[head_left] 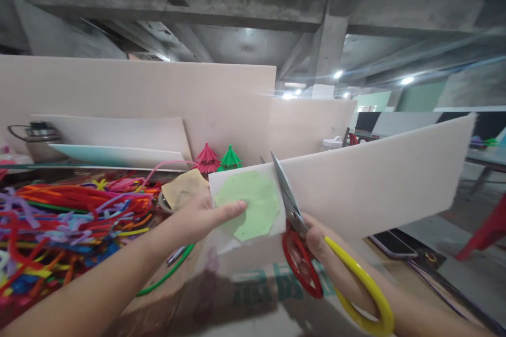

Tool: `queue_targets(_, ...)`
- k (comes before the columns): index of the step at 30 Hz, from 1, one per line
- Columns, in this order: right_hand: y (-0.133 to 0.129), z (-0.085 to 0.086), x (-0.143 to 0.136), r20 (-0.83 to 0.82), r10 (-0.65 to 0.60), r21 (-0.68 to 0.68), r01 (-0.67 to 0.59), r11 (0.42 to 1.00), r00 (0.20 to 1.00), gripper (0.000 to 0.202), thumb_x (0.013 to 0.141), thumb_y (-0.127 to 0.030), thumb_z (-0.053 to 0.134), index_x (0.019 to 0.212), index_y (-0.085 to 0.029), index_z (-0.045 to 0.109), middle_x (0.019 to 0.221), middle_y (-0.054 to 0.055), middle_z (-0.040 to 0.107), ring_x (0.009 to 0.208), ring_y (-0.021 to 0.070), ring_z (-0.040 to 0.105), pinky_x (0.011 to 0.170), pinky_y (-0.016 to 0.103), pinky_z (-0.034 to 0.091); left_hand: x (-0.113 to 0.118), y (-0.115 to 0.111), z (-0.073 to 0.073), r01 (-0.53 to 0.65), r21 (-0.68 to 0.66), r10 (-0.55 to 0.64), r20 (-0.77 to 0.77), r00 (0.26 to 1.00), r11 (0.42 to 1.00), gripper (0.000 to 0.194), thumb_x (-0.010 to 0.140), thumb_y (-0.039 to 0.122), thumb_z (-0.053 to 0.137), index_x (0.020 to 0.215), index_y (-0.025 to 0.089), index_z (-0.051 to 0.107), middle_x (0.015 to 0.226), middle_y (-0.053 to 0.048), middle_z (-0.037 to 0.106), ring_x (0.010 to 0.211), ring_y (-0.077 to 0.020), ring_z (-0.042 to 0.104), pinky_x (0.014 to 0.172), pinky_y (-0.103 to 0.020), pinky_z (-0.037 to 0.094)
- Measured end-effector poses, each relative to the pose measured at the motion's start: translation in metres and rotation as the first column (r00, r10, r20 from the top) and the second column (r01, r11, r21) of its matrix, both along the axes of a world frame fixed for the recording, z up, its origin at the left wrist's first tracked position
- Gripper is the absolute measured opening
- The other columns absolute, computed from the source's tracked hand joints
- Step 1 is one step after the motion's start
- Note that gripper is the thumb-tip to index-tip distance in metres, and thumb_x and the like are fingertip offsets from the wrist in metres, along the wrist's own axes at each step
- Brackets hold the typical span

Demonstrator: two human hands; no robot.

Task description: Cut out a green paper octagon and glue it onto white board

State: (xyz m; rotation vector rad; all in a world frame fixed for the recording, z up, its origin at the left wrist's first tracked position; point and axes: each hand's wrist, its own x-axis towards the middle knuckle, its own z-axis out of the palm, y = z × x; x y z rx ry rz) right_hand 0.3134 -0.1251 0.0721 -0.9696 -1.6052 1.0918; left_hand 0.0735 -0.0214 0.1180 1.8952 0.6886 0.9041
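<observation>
My left hand (203, 215) pinches the end of a long white sheet (379, 184), its thumb pressed on a pale green many-sided paper piece (259, 202) that lies flat against it. Small dark dots mark the green piece near its corners. In my right hand (322, 242) is a pair of scissors (291, 204) with one red and one yellow handle loop. The blades are spread around the white sheet's upper edge, just right of the green piece. The rest of the sheet slants up to the right. My left fingers are hidden behind the sheet.
Colourful pipe cleaners (79, 210) are heaped at left, near a green hoop (169, 274). A pink tree (207, 158) and a green tree (230, 158) stand before white partition boards (138, 87). A bottle (39, 139) stands far left; a phone (391, 244) lies at right.
</observation>
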Motion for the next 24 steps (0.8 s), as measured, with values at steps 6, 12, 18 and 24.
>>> queue_targets(6,0.004,-0.014,-0.005,-0.095,-0.012,-0.024,0.009,1.000,0.995,0.056,0.093,-0.078,0.040,0.086,-0.022,0.047,0.059,-0.007,0.043,0.039,0.0065,0.037,0.036,0.019,0.035,0.006,0.003,-0.013,0.073,-0.115,-0.062,0.100,0.993,0.991,0.047,0.082,0.054,0.076,0.111,0.017,0.070,0.106,-0.010,0.078,0.094,-0.0260,0.074,0.076,-0.030,0.061)
queue_targets(12,0.016,-0.019,-0.005,-0.151,-0.080,-0.136,0.059,0.989,0.985,0.058,0.087,-0.079,0.050,0.084,-0.022,0.045,0.058,-0.011,0.041,0.031,0.0018,0.030,0.029,0.014,0.027,0.009,0.012,-0.018,0.032,-0.185,-0.009,0.127,0.992,0.982,0.051,0.081,0.052,0.078,0.117,0.018,0.069,0.113,-0.012,0.077,0.099,-0.0285,0.073,0.079,-0.034,0.061)
queue_targets(18,0.033,-0.035,0.003,-0.115,-0.055,-0.125,0.041,0.991,0.992,0.056,0.091,-0.075,0.049,0.096,-0.019,0.055,0.056,-0.010,0.045,0.031,0.0033,0.035,0.031,0.015,0.030,-0.002,0.032,-0.009,-0.081,-0.174,0.099,0.093,0.991,0.981,0.067,0.071,0.063,0.077,0.116,0.014,0.068,0.108,-0.018,0.077,0.090,-0.0314,0.075,0.076,-0.039,0.062)
queue_targets(24,0.040,-0.058,0.004,-0.216,-0.084,-0.201,0.040,0.979,0.973,0.052,0.095,-0.072,0.047,0.097,-0.020,0.055,0.057,-0.009,0.047,0.033,0.0042,0.037,0.032,0.015,0.032,-0.041,0.072,-0.002,-0.137,0.232,0.225,-0.411,0.884,0.963,0.056,0.077,0.066,0.063,0.099,0.015,0.069,0.087,-0.010,0.076,0.078,-0.0267,0.072,0.065,-0.032,0.056)
